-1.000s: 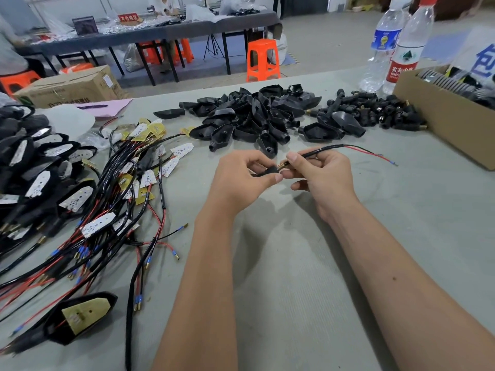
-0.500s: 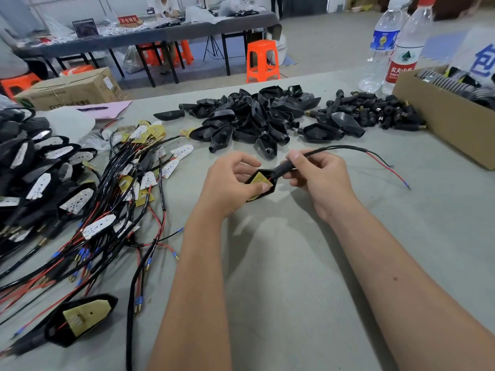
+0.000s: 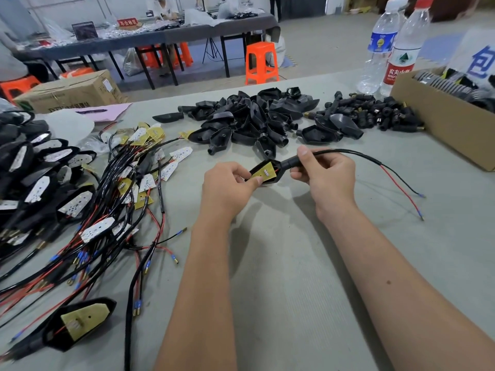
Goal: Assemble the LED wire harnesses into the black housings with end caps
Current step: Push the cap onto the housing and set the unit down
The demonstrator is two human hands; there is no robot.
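— LED wire harness: where is it now, and who holds it?

— Its yellow circuit board (image 3: 263, 173) lies inside a black pointed plastic housing (image 3: 270, 171), held in the air above the middle of the grey table (image 3: 294, 277). The left hand (image 3: 230, 187) curls around the pointed end, and its thumb presses on the board. The right hand (image 3: 325, 174) has fingers curled round the black tube-shaped end cap (image 3: 292, 163) at the neck of the housing.

— Which way does the long axis go?

— From lower left to upper right: the tip of the housing is toward the left hand, the neck toward the right hand. The black sheathed cable (image 3: 345, 153) leaves the cap and runs toward the right edge of the table, where it splits into a red lead and a black lead (image 3: 401, 187). I judge the next move is to push the cap and the housing together along this axis, so the right hand is the nearer one for the cap.

— What can you not see?

— The joint between cap and neck is covered by the right fingers, so I cannot tell if the cap is fully seated. The underside of the housing is hidden by the left fingers
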